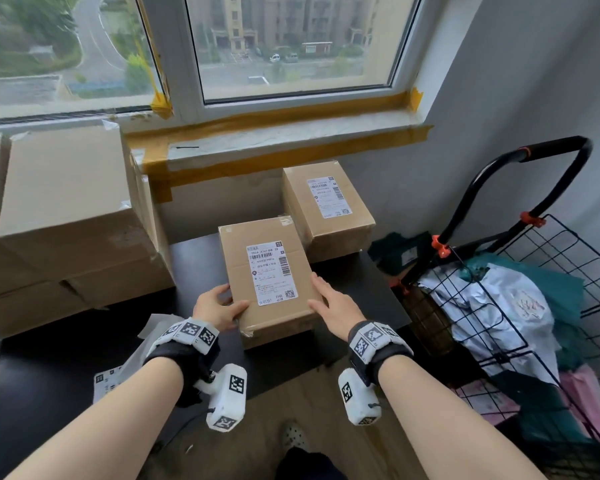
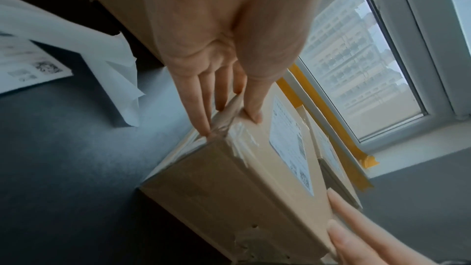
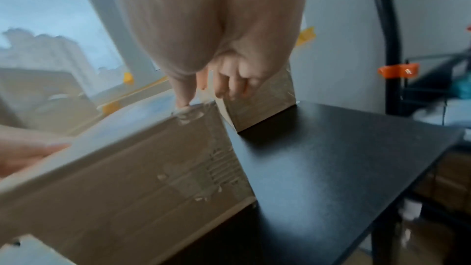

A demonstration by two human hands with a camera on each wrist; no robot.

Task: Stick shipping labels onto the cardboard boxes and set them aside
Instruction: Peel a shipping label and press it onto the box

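A brown cardboard box (image 1: 238,271) with a white shipping label (image 1: 271,273) stuck on its top lies in the middle of the black table (image 1: 361,282). My left hand (image 1: 219,306) holds its near left corner, thumb on top and fingers straight down the side (image 2: 203,112). My right hand (image 1: 329,301) holds the right edge, thumb tip on the top and fingers curled beside the wall (image 3: 229,88). The right wrist view is blurred. A second labelled box (image 1: 326,226) stands just behind, against the wall under the window sill.
Large cardboard cartons (image 1: 66,220) are stacked at the table's left. Loose label sheets (image 1: 108,382) and peeled backing paper (image 2: 114,67) lie near my left wrist. A black wire cart (image 1: 520,299) full of soft parcels stands right of the table.
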